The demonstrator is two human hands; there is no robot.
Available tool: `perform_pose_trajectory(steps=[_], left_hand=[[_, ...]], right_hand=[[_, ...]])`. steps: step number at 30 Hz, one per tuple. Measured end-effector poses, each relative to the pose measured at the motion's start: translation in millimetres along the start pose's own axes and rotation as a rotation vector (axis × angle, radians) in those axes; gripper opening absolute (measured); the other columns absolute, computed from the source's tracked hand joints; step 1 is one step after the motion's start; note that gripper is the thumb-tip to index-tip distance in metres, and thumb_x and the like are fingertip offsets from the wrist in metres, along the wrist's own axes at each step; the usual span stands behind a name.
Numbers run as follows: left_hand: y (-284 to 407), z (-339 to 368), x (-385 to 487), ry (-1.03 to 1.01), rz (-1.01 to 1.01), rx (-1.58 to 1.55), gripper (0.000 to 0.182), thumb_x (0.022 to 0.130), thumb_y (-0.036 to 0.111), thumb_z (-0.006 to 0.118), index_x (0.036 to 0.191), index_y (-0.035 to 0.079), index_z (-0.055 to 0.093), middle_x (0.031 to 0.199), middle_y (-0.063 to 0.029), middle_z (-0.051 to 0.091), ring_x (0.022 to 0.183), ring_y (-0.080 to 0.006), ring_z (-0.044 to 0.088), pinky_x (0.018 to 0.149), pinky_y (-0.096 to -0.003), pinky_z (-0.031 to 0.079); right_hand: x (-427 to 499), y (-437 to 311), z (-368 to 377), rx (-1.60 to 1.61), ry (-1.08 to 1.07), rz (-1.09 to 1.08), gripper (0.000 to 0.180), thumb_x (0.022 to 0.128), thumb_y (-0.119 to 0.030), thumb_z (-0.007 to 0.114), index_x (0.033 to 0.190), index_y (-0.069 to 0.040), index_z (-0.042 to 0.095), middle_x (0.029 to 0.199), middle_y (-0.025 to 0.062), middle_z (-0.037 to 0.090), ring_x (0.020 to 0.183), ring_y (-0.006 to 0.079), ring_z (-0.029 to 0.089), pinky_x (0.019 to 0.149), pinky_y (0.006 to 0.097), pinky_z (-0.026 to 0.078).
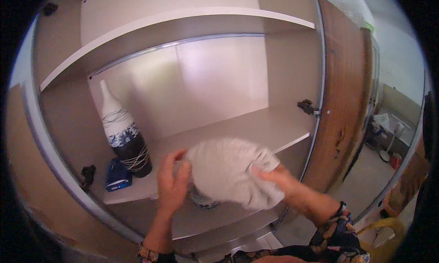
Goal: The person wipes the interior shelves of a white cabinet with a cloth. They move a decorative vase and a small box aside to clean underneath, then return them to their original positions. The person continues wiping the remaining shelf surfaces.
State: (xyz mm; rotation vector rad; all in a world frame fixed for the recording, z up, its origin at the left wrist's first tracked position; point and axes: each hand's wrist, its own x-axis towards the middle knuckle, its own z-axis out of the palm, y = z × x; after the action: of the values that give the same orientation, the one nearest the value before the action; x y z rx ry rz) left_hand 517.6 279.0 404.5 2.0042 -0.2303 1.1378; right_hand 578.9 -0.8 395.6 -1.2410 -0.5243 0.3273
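A light beige cloth (223, 167), slightly blurred, spreads between my two hands in front of the cabinet. My right hand (271, 177) grips its right side, where the fabric bunches into folds. At the cloth's left edge is my left hand (175, 180), thumb and fingers apart; whether it holds the edge cannot be told. Below the cloth, part of a patterned round object (204, 200) shows on the lower shelf, mostly hidden. A tall white, blue and black bottle-shaped vase (125, 136) stands at the left of the middle shelf, with a blue box or packet (118, 175) beside its base.
The upper shelf (205, 12) crosses above my hands. Dark hinges sit on the left (88, 175) and right (308, 107) cabinet sides. An open wooden door (343, 91) stands at the right. A yellow curved chair part (384, 225) is at the lower right.
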Motion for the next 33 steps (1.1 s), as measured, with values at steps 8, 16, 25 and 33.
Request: perform_pose_trajectory(steps=[8,16,25,33], left_hand=[[-38.2,-26.5,-2.0,-0.209,0.046,0.701,0.045,0.09,0.045,0.067,0.114,0.007,0.067,0.118,-0.0141,0.065,0.112,-0.0349,0.056,0.097,-0.0498,0.039],[-38.2,-33.2,-2.0,-0.286,0.012,0.741,0.046,0.089,0.049,0.067,0.112,0.009,0.069,0.117,-0.0142,0.067,0.112,-0.036,0.057,0.095,-0.0508,0.042],[-43.4,-32.2,-8.0,-0.235,0.037,0.675,0.045,0.088,0.046,0.07,0.109,0.006,0.069,0.113,-0.0137,0.067,0.111,-0.0342,0.057,0.096,-0.0481,0.04],[-40.9,-28.2,-4.4,-0.261,-0.001,0.629,0.047,0.089,0.046,0.068,0.114,0.007,0.069,0.118,-0.0162,0.066,0.116,-0.0355,0.055,0.101,-0.0506,0.039]], right_hand=[[50.8,-210.3,-11.0,-0.433,0.447,-1.205,0.037,0.096,-0.014,0.069,0.13,-0.002,0.062,0.117,0.0089,0.07,0.11,0.0164,0.065,0.094,0.0326,0.052],[162.3,-382.5,-70.5,-1.832,0.63,-1.265,0.052,0.082,0.0,0.067,0.133,-0.013,0.064,0.117,0.012,0.071,0.104,0.0265,0.067,0.092,0.0337,0.052],[207.3,-397.4,-86.9,-1.673,0.167,-0.434,0.031,0.088,-0.031,0.061,0.101,-0.007,0.077,0.094,0.0075,0.073,0.08,0.0192,0.065,0.073,0.0352,0.051],[212.6,-392.6,-55.5,-1.568,0.127,-0.45,0.04,0.087,-0.039,0.061,0.103,-0.005,0.077,0.094,0.0058,0.074,0.075,0.0156,0.065,0.071,0.0327,0.051]])
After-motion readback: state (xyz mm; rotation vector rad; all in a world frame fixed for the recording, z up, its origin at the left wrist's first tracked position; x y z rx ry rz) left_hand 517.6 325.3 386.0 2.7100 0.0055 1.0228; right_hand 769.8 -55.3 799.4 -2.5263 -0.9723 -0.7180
